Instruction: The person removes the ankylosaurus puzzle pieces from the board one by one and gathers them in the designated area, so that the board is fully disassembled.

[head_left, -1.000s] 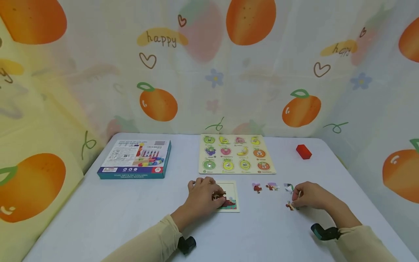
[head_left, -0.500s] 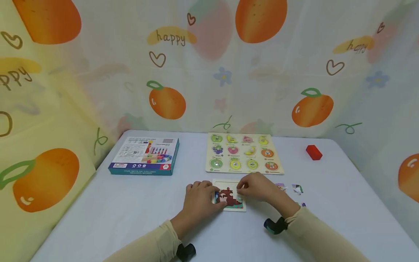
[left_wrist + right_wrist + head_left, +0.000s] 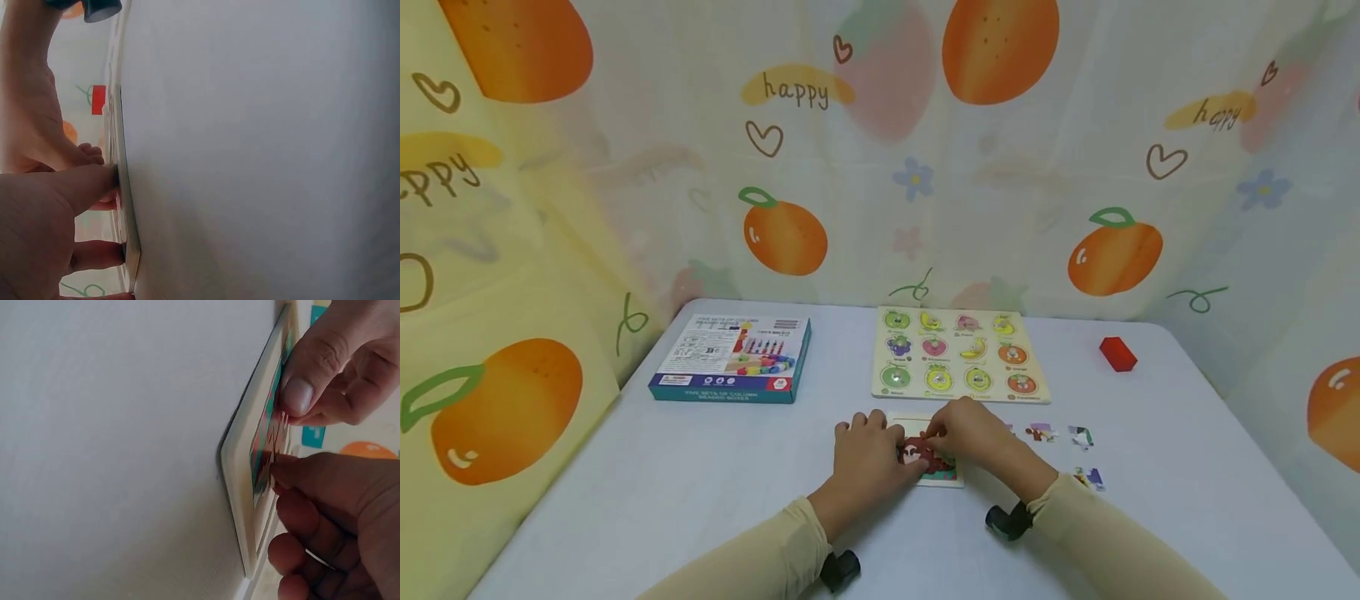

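A small jigsaw puzzle in a pale frame (image 3: 958,484) lies flat on the table in front of me, showing a brown animal over a teal ground. My left hand (image 3: 867,454) rests on its left side, thumb and fingertips pressing on the puzzle and frame. My right hand (image 3: 973,429) is over the puzzle's upper right, thumb and index finger pinching a small puzzle piece, mostly hidden by the fingers. In the right wrist view, the pinching fingertips are right at the picture (image 3: 258,453), beside the left thumb (image 3: 306,387).
Several loose pieces lie right of the frame, among them a purple-and-brown piece (image 3: 1041,432), a green-and-white piece (image 3: 1081,437) and a purple-and-yellow piece (image 3: 1088,477). Behind are a fruit board (image 3: 953,398), a boxed set (image 3: 730,358) and a red block (image 3: 1117,354).
My right hand has picked up a piece from the loose ones on the right and carried it left onto the puzzle. My left hand has stayed at the frame.
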{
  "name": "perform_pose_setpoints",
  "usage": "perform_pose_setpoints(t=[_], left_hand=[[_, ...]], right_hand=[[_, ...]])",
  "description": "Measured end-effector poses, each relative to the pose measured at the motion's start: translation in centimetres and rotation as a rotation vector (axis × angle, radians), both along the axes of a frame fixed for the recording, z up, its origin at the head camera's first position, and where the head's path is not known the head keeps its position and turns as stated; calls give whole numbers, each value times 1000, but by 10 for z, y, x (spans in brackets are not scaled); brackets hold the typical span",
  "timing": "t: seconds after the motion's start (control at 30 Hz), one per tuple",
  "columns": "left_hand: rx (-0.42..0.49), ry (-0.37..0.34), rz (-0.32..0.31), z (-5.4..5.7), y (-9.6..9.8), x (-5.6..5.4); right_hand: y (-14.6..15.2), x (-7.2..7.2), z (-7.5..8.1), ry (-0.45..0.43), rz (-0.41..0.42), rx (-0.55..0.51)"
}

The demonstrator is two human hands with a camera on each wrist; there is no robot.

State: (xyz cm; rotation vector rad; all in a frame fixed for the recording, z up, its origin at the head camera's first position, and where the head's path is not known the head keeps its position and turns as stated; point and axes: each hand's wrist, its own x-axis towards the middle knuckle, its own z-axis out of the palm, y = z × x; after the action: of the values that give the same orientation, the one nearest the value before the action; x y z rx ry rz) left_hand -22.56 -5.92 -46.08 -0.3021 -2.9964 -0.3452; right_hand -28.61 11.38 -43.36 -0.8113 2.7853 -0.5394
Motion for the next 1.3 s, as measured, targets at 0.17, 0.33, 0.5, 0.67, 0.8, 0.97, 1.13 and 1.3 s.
perform_pose_setpoints(t=[0.17, 0.33, 0.5, 0.67, 0.8, 0.97, 1.13, 1.3], left_hand=[[-50, 9, -15, 4, 1, -2], [-88, 3, -24, 7, 3, -3], [-111, -11, -27, 10, 6, -2], [-122, -21, -30, 12, 6, -2], [-122, -14, -40, 8, 4, -3], [-115, -9, -28, 4, 0, -4], [-95, -16, -28, 5, -1, -2], [-65, -30, -43, 6, -1, -1]], right_hand=[[1, 2, 3, 68, 38, 39], [2, 2, 7, 145, 88, 69], [17, 1, 11, 157, 63, 62], [51, 1, 16, 94, -18, 42], [83, 6, 10, 19, -44, 10], [109, 12, -2, -32, -48, -33], [116, 14, -5, -47, -44, -26], [118, 16, -1, -60, -69, 35]])
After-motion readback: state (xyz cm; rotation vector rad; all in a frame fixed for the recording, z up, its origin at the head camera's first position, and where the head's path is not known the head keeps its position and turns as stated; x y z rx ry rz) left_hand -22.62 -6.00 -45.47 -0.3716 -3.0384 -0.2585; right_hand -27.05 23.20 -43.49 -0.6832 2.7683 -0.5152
